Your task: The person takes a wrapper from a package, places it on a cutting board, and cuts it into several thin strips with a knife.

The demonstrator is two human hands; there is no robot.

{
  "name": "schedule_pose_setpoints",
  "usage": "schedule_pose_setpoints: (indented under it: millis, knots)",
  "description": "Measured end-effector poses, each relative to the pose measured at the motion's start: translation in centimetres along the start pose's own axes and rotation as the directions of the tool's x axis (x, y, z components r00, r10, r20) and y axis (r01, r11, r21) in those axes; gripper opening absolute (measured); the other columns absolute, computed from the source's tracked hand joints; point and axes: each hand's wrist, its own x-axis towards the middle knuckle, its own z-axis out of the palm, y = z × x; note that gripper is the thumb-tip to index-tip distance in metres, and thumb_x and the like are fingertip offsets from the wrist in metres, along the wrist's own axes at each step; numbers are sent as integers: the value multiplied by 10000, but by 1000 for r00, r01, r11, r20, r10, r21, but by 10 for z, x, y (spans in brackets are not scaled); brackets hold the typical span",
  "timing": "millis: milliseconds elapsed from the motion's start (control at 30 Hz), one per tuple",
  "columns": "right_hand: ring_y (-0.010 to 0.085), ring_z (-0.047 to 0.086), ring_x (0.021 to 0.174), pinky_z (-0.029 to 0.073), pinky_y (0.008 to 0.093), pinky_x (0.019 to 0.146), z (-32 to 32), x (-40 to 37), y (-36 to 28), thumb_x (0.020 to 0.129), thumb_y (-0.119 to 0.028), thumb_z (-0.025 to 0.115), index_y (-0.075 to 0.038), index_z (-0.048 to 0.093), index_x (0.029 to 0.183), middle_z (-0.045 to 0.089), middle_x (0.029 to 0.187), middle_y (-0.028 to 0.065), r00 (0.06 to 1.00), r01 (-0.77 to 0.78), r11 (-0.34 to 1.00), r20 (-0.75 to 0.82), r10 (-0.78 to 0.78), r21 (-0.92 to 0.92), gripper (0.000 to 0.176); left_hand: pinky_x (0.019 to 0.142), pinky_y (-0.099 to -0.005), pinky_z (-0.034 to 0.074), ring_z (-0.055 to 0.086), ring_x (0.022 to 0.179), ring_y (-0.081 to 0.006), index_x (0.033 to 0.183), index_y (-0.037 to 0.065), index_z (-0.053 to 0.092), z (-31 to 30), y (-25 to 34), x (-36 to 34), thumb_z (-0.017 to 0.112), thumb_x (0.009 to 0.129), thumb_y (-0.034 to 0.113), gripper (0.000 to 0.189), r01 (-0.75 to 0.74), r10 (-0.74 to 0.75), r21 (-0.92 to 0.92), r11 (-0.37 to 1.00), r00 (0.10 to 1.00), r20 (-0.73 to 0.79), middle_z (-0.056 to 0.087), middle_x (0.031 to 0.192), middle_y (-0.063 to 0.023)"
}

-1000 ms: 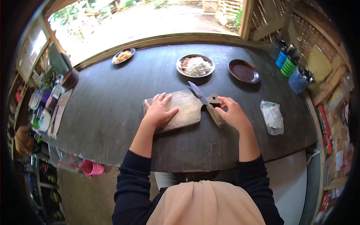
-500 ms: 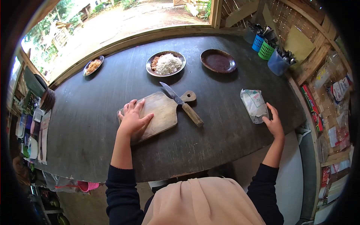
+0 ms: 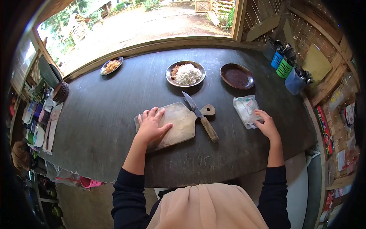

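Our right fingers [image 3: 261, 113], slightly parted, meet the near right side of the packet [image 3: 245, 108]; we cannot tell whether they grip it. It lies leftward, its long axis running outward. Farther left, the knife [image 3: 209, 129] separates it from the board [image 3: 179, 121] beneath our widely spread left fingers [image 3: 153, 113]. Outward sits the dark plate [image 3: 236, 76].

Landmark: pale rectangular wooden cutting board [image 3: 173, 124], on dark flat tabletop [image 3: 91, 126]. Brown-handled metal knife [image 3: 207, 128]: slanting across base of board's handle, its grip right of board. White plastic-wrapped packet [image 3: 244, 110]: right of board, beyond knife. Round brown-rimmed plate [image 3: 186, 86], white shreds [image 3: 188, 74] in it: behind board. Round dark-brown plate [image 3: 237, 77]: behind, right. Small oval brown-rimmed dish [image 3: 103, 73]: behind, left.
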Motion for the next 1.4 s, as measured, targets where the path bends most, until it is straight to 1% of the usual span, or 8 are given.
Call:
schedule_pose_setpoints:
  millis: [267,333,467,567,733,933,1233,1400]
  knots:
    - [329,573,1122,450,373,977,24,36,-26,748,-146,738,-12,621,1101,595,1217,142,964,264,934,29,-265,-239,395,1142,-555,166,280,1361,-433,1424,137,456,5,3,-2,585,848,585,741,-76,75,-33,997,996,-53,372,1476,-173]
    - [333,568,1068,447,381,961,27,39,-43,728,-175,749,-15,646,1015,593,1118,130,986,62,994,-148,-74,-87,345,1138,-555,174,289,1354,-433,1421,135,461,2,9,-3,586,848,581,736,-89,88,-23,996,995,-53,383,1467,-181]
    - [336,550,1067,431,377,955,31,37,-48,726,-168,741,26,602,1070,566,1109,140,995,-96,986,-16,95,-137,419,1125,-560,192,308,1337,-427,1412,133,472,5,17,-4,590,845,581,732,-136,135,-12,991,989,-65,407,1447,-186]
    - [311,481,1194,394,423,1012,38,26,-43,732,-214,749,-12,681,887,538,1200,110,987,157,966,-5,-161,-204,263,1118,-575,190,316,1326,-428,1408,138,477,12,17,-4,584,841,600,739,-155,154,-2,988,985,-81,405,1446,-187]
    - [304,334,1362,213,520,1126,40,27,-39,751,-255,763,-22,653,1139,459,1402,107,988,151,959,28,-149,-240,466,1105,-590,193,317,1318,-432,1402,146,484,20,13,-2,577,838,620,742,-163,164,18,987,980,-113,404,1442,-188]
    - [301,343,1362,254,479,1124,37,26,-40,736,-236,778,-55,503,1344,478,1392,97,994,109,981,42,-104,-160,692,1102,-588,194,312,1316,-433,1404,151,481,24,10,-1,563,844,629,741,-170,172,21,985,977,-125,401,1438,-189]
    - [344,405,1306,328,395,1101,38,28,-34,762,-224,770,2,459,1359,434,1378,217,989,147,973,53,-140,-176,710,1120,-524,186,301,1333,-418,1419,148,465,18,15,-3,550,861,619,735,-146,149,38,989,985,-92,385,1451,-185]
    - [326,405,1313,334,412,1090,43,29,-33,754,-161,749,-13,550,1252,487,1372,141,983,181,980,-10,-182,-80,557,1116,-522,192,307,1329,-416,1418,147,465,20,13,-2,546,862,622,737,-153,156,44,987,982,-102,394,1444,-191]
